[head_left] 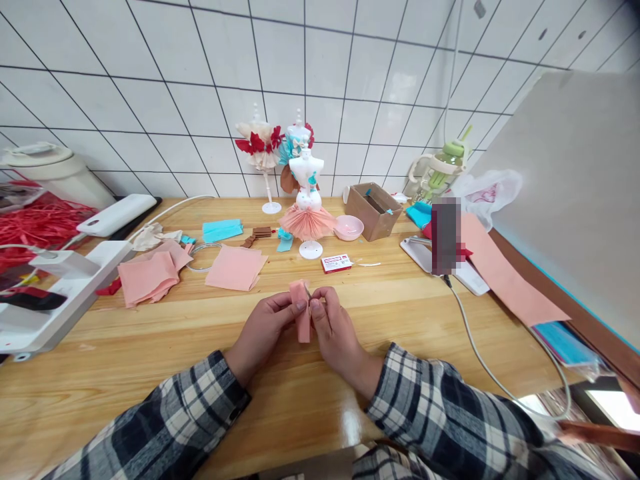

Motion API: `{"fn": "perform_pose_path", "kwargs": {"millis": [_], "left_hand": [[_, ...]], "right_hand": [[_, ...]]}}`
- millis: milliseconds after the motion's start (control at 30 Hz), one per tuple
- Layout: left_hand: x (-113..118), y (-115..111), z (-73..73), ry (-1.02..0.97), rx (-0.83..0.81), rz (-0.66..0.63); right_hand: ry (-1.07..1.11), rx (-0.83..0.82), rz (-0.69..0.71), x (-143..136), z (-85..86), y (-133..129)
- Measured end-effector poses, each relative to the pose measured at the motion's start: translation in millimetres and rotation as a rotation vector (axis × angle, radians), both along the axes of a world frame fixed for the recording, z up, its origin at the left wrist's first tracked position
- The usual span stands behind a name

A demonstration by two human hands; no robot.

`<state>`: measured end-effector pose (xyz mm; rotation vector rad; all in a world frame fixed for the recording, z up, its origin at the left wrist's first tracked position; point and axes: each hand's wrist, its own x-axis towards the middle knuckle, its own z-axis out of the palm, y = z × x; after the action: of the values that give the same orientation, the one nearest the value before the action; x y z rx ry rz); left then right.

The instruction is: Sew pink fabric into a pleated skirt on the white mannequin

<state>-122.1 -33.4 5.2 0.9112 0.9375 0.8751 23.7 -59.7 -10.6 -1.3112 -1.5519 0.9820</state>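
My left hand (270, 323) pinches a narrow folded strip of pink crepe paper (303, 330) between thumb and fingers, with the strip standing lengthwise just above the tabletop. Close against its right edge, my right hand (336, 327) is closed in a pinch on a thin dark strand (309, 293) that looks like wire and touches the strip around its middle. Beyond my hands is a small white mannequin (306, 177) wearing a pleated pink paper skirt (309, 223). Pink paper squares (236, 268) lie to the left, beside a loose coil of wire (203, 248).
Two more dressed mannequins (257, 143) stand by the tiled wall. A pink bowl (349, 228), cardboard box (375, 213) and small red-and-white box (337, 263) are behind my hands. A power strip (75, 293) sits left; a phone (445, 233) and cable (473, 340) are right.
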Motion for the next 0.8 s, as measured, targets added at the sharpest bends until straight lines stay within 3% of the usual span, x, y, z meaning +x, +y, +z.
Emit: {"fn": "perform_pose_path", "kwargs": {"millis": [300,467,800], "left_hand": [[-4.1,-0.1,-3.8,0.030,0.073,0.058],[-3.7,0.3,-1.3,0.069,0.083,-0.001],[-2.4,-0.1,0.1,0.072,0.069,-0.001]], "right_hand": [[0.059,-0.011,0.038,1.1,0.8,0.1],[0.066,-0.023,0.044,1.4,0.6,-0.1],[0.070,-0.028,0.014,-0.4,-2.9,0.3]]}}
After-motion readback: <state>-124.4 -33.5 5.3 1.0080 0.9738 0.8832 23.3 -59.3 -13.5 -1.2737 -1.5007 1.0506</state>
